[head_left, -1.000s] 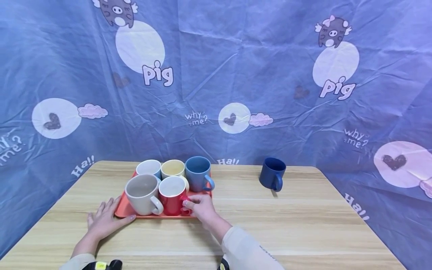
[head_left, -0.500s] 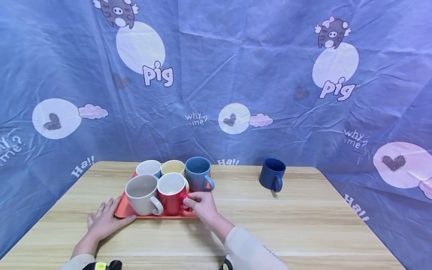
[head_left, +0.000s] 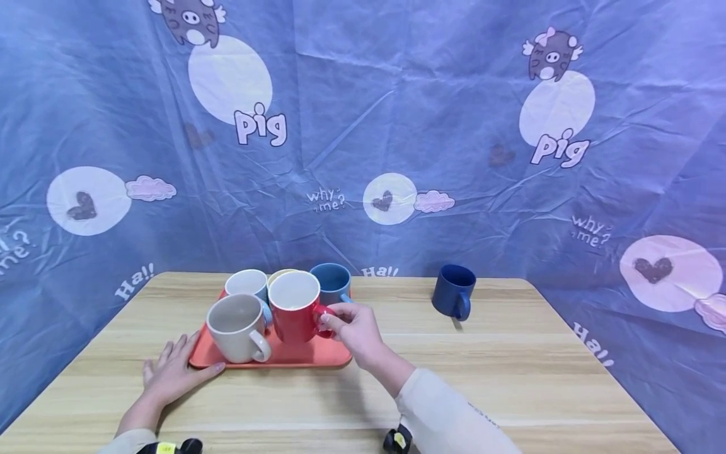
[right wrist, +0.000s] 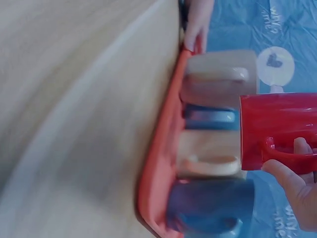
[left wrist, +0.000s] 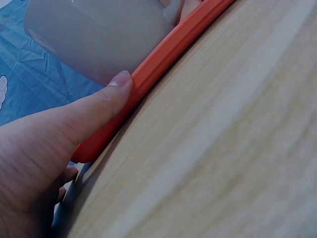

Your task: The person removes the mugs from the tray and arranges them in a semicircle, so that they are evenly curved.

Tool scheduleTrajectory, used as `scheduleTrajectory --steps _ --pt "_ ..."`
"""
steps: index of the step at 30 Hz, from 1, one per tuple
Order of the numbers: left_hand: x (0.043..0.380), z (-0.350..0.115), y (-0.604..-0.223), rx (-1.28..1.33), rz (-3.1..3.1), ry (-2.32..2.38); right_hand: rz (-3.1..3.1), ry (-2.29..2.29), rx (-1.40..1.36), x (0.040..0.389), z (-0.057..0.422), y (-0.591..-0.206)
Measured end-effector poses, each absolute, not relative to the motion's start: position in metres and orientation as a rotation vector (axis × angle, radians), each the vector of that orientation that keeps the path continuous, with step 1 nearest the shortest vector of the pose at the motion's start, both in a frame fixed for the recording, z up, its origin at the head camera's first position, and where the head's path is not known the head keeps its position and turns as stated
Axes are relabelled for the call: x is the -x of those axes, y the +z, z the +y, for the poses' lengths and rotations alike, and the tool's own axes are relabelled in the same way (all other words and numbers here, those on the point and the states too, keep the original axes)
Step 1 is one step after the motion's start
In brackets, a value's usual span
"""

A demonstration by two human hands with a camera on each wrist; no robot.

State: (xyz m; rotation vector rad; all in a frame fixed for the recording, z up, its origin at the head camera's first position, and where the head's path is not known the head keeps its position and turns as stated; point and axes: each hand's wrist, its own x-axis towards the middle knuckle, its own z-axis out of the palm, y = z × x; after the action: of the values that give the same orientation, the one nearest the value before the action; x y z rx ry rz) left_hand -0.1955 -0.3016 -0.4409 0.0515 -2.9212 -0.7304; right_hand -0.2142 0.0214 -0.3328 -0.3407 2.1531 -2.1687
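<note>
A red mug (head_left: 293,318), white inside, is raised above the orange-red tray (head_left: 309,358) with my right hand (head_left: 358,331) gripping its handle. In the right wrist view, the base of the red mug (right wrist: 275,116) is well clear of the tray, and thumb and fingers pinch the handle. My left hand (head_left: 172,376) rests at the tray's front left corner, its fingers spread along the side. The left wrist view has the thumb of that hand (left wrist: 54,134) laid straight on the front rim. Right beside it on the tray stands a large grey mug (head_left: 234,337).
Behind on the tray stand a light blue mug (head_left: 246,282) with white inside, a pale yellow mug (right wrist: 210,153) mostly hidden in the head view, and a dusty blue mug (head_left: 331,282). A navy mug (head_left: 452,296) stands apart on the wooden table (head_left: 482,384). A blue printed cloth (head_left: 363,126) hangs behind.
The red mug has come up off the tray's front row in my right hand and now overlaps the yellow mug in the head view. My left hand stays at the tray corner.
</note>
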Motion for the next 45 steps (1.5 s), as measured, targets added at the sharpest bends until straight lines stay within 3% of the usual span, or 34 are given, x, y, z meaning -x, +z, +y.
scheduleTrajectory --steps 7,24,35,45 --pt "0.196 -0.303 -0.441 -0.06 -2.928 -0.741 2.214 -2.261 0.341 0.223 0.043 -0.318" --pt "0.193 -0.306 -0.446 -0.055 -2.917 -0.727 2.418 -2.396 0.036 0.253 0.114 -0.299" --pt "0.189 -0.305 -0.445 -0.066 -2.925 -0.734 2.404 -2.568 0.059 0.279 0.147 -0.331" --pt "0.195 -0.302 -0.443 -0.05 -2.924 -0.743 2.377 -2.556 -0.204 0.273 0.157 -0.333"
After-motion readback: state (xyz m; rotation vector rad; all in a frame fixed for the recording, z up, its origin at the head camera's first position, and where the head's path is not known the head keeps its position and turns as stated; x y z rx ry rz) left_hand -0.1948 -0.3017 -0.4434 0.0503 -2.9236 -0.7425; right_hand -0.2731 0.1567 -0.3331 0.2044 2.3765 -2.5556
